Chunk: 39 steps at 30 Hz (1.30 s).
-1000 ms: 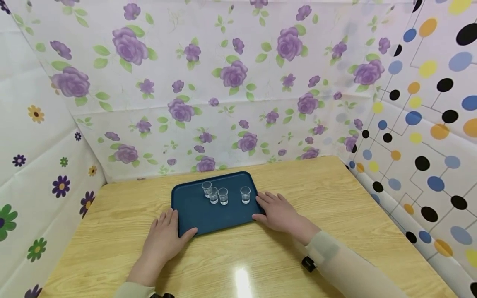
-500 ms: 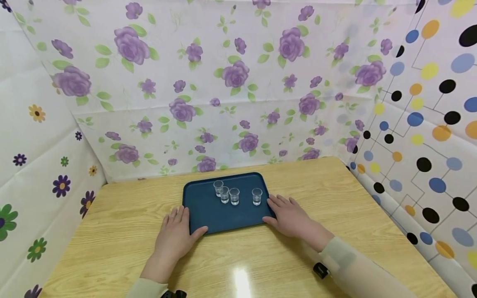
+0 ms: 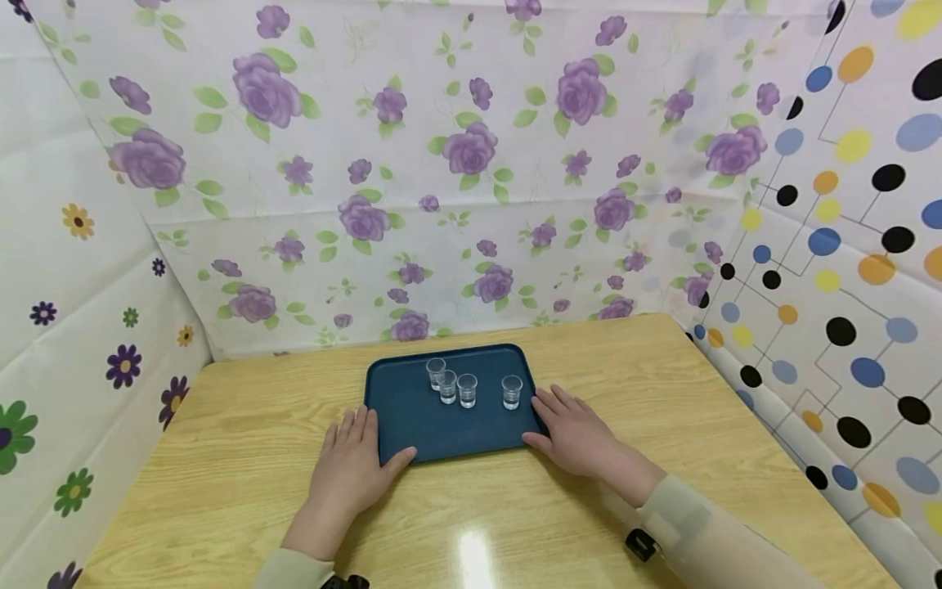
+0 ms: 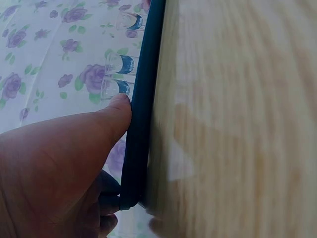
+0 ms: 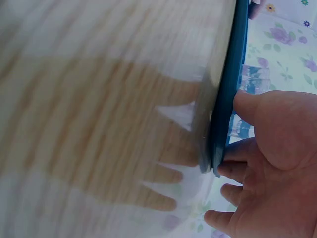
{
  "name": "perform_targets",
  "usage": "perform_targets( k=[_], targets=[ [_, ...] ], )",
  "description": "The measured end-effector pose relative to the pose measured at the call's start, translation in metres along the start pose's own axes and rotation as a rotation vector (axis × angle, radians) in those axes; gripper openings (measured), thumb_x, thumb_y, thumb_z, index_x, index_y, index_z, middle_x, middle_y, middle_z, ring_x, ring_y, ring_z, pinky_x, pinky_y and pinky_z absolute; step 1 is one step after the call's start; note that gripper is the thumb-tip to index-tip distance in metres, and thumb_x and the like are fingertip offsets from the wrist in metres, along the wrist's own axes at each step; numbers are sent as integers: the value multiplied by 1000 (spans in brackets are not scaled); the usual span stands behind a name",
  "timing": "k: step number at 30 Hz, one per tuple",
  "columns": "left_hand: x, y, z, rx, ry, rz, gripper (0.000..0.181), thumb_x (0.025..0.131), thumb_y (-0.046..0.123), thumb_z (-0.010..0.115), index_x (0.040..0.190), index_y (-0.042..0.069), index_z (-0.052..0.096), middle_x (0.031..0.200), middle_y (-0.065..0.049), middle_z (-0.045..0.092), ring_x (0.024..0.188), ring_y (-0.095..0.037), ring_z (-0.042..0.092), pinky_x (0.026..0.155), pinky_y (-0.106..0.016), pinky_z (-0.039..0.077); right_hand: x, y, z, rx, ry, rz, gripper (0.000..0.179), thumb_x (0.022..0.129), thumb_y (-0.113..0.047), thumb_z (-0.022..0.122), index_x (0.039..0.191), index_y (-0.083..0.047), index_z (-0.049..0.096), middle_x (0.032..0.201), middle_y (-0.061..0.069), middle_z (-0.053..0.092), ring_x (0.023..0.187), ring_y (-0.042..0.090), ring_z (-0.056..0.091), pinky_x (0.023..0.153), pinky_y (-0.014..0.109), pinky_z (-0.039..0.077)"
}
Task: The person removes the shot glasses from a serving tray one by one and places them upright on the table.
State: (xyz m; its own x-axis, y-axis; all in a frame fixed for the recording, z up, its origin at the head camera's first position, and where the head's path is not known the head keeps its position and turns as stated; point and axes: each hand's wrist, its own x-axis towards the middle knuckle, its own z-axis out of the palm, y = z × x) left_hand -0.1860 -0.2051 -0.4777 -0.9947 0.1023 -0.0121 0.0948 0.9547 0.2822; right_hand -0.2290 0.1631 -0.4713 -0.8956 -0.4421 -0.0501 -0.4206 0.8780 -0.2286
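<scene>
A dark blue tray (image 3: 441,430) lies flat on the wooden table, its front edge slightly slanted. Several small clear shot glasses stand upright on it: a back one (image 3: 436,373), two close in front of it (image 3: 447,386), (image 3: 467,390), and one apart at the right (image 3: 511,392). My left hand (image 3: 349,466) touches the tray's left side with fairly straight fingers, the thumb at the front edge. At the right side my right hand (image 3: 577,433) does likewise, fingers spread. Both wrist views show the tray edge-on, with a thumb (image 4: 116,116) and a thumb (image 5: 247,105) against its rim.
The wooden table (image 3: 243,425) extends around the tray. A purple-flowered cloth wall (image 3: 441,245) stands behind it. A dotted cloth (image 3: 832,270) closes the right side and a flowered white cloth (image 3: 96,294) the left.
The tray with its shot glasses has slid to the right between both hands, mostly during the first half second. Both hands have moved right with it and keep their places at its sides.
</scene>
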Motion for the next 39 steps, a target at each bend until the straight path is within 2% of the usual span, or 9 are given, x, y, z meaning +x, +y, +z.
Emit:
perform_targets(
  k=[7, 11, 17, 24, 28, 34, 39],
  targets=[
    [1, -3, 0, 6, 5, -7, 110, 105, 74, 59, 168, -11, 32, 175, -34, 25, 164, -53, 18, 133, -67, 12, 12, 14, 12, 38, 70, -41, 80, 112, -52, 62, 166, 4, 45, 172, 25, 40, 164, 47, 25, 130, 66, 27],
    [4, -4, 1, 0, 13, 7, 109, 105, 73, 59, 169, -10, 32, 176, -32, 25, 165, -52, 17, 133, -66, 11, 16, 14, 1, 88, 113, -32, 85, 110, -52, 65, 167, 5, 41, 170, 29, 42, 163, 49, 28, 130, 66, 26],
    [5, -6, 2, -6, 21, 15, 108, 105, 72, 61, 169, -10, 32, 176, -32, 25, 165, -50, 17, 134, -66, 11, 30, 20, -6, 167, 171, -59, 84, 110, -46, 68, 171, 1, 35, 172, 28, 39, 163, 50, 27, 130, 67, 26],
    [1, -7, 3, -7, 7, 14, 108, 104, 71, 63, 169, -10, 32, 176, -32, 26, 165, -50, 18, 134, -65, 11, 41, 26, -6, 301, 127, -44, 87, 108, -48, 73, 174, -7, 34, 177, 28, 29, 164, 49, 25, 127, 69, 31],
    [2, -8, 2, -5, 7, 19, 108, 104, 72, 63, 170, -8, 32, 176, -30, 27, 165, -49, 19, 134, -66, 11, 44, 25, -7, 364, 116, -65, 86, 108, -48, 72, 174, -8, 34, 178, 28, 27, 165, 46, 24, 128, 67, 30],
    [4, -10, 2, -11, 4, 26, 108, 104, 72, 62, 171, -6, 31, 177, -28, 26, 165, -49, 19, 133, -66, 11, 49, 21, -9, 356, 126, -93, 80, 108, -45, 74, 171, -7, 41, 175, 29, 31, 164, 45, 28, 128, 65, 32],
    [3, -11, 2, -22, 8, 23, 107, 104, 71, 64, 171, -6, 31, 177, -28, 26, 166, -49, 19, 134, -66, 10, 50, 17, -8, 346, 119, -80, 76, 107, -44, 75, 168, -8, 48, 175, 29, 32, 163, 46, 30, 126, 66, 34]
  ],
)
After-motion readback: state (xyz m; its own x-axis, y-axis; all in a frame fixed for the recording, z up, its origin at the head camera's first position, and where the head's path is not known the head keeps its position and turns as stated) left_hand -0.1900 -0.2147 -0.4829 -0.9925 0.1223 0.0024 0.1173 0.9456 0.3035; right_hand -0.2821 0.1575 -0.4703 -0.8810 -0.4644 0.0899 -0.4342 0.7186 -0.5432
